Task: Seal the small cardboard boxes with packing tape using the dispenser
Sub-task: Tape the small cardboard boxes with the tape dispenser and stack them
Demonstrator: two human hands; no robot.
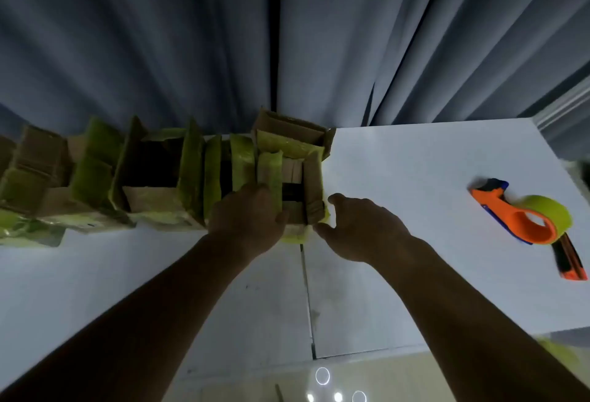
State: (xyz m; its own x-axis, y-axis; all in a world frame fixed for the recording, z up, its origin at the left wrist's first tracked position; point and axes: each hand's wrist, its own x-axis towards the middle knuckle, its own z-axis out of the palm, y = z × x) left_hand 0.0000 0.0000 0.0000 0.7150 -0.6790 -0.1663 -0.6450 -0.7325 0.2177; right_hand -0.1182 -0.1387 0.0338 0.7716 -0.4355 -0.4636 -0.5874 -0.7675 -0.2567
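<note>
Taking hold of the rightmost open box, before any taping.

The left hand (247, 216) grips the small brown cardboard box with green-taped flaps (292, 175) at the row's right end; the right hand (360, 229) flanks it, fingers loosely apart. Next, probably, folding flaps down, then fetching the orange tape dispenser with its yellow-green roll (526, 221), well apart at right on the white table (399, 162).

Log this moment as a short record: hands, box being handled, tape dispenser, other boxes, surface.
left hand: on the near left side of the open box, fingers curled over its edge
right hand: at the box's near right corner, fingers relaxed, thumb by the cardboard
box: rightmost of the row, flaps up, not yet sealed
tape dispenser: orange, with a yellow-green roll, lying on the table to the right, apart from both hands
other boxes: a row to the left, flaps open, green tape on them
table: white
backdrop: grey curtain
</note>
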